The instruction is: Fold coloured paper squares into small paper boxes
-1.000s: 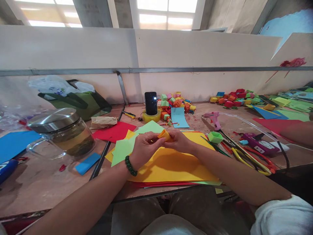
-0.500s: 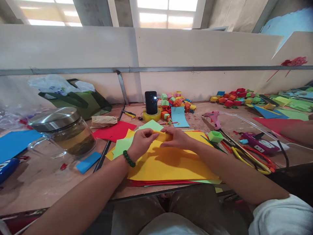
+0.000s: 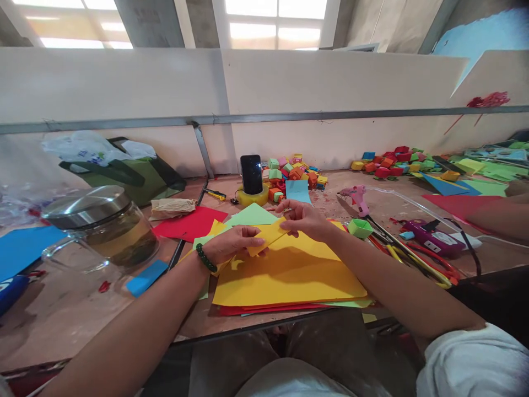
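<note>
A small piece of yellow paper point(image 3: 269, 236) is stretched between my two hands, tilted up toward the right. My left hand point(image 3: 233, 243), with a green bead bracelet at the wrist, pinches its lower left end. At the upper right end, my right hand point(image 3: 305, 220) grips it between thumb and fingers. Below them lies a large yellow sheet point(image 3: 289, 278) on top of a stack of red and green sheets. Light green paper point(image 3: 253, 215) sticks out behind my hands. Just right of the stack sits a small open green paper box point(image 3: 359, 228).
A glass mug of tea point(image 3: 119, 237) and a blue paper strip point(image 3: 146, 277) stand left. Behind are a phone point(image 3: 251, 173) on a tape roll and piled paper cubes point(image 3: 295, 173). At right lie a pink glue gun point(image 3: 357, 199), scissors, and another person's arm point(image 3: 502, 214).
The yellow paper has come up into clearer view, now slanted. My right hand has shifted right and up, my left hand slightly left and down. The view has moved slightly.
</note>
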`<state>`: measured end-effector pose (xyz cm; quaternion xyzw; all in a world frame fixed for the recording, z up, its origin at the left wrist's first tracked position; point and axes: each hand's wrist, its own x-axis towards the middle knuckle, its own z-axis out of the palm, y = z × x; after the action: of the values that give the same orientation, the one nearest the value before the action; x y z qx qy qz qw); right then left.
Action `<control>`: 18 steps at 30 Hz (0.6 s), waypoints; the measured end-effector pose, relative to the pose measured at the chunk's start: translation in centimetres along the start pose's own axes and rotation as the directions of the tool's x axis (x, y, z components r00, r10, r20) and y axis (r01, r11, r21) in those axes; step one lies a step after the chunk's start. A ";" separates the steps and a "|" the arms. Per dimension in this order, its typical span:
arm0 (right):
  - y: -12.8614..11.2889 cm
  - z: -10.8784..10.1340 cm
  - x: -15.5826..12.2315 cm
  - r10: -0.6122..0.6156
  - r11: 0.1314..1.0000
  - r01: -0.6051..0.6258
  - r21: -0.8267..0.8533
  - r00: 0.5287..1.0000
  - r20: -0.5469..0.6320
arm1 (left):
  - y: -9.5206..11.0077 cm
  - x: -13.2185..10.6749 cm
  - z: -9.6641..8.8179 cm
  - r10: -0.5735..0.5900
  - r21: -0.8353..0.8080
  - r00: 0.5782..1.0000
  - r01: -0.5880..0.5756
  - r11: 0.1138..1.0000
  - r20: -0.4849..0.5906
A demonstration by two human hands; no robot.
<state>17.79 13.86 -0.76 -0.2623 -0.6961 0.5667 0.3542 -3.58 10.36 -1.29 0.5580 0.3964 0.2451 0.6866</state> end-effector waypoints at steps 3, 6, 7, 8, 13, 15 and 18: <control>0.1 1.3 -0.4 -0.050 0.997 0.053 -0.052 0.997 0.056 | -0.2 0.0 0.5 0.009 0.016 0.996 -0.011 1.000 0.086; 0.2 2.1 -0.9 -0.141 0.990 0.141 -0.014 0.990 0.022 | -0.3 0.1 0.8 0.064 0.009 0.995 -0.065 0.998 0.078; 0.1 2.1 -1.0 -0.165 0.986 0.165 0.017 0.986 0.013 | -0.3 0.2 0.8 0.093 -0.003 0.994 -0.093 0.996 0.063; 0.0 2.0 -1.1 -0.182 0.982 0.182 0.049 0.983 0.010 | -0.3 0.2 0.7 0.118 -0.015 0.992 -0.117 0.993 0.049; -0.9 1.6 -1.4 -0.173 0.981 0.171 0.093 0.985 0.018 | -0.3 0.1 0.7 0.154 -0.040 0.988 -0.153 0.987 0.020; -1.0 1.6 -1.3 -0.142 0.986 0.138 0.096 0.989 0.035 | -0.2 0.1 0.8 0.162 -0.023 0.987 -0.161 0.987 0.024; -0.9 1.7 -1.2 -0.090 0.992 0.084 0.098 0.995 0.053 | 0.0 0.0 1.2 0.175 0.031 0.983 -0.177 0.984 0.061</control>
<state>17.24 11.71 -0.32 -0.1982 -0.6888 0.5906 0.3708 -2.59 9.68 -1.26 0.6101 0.3299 0.2814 0.6632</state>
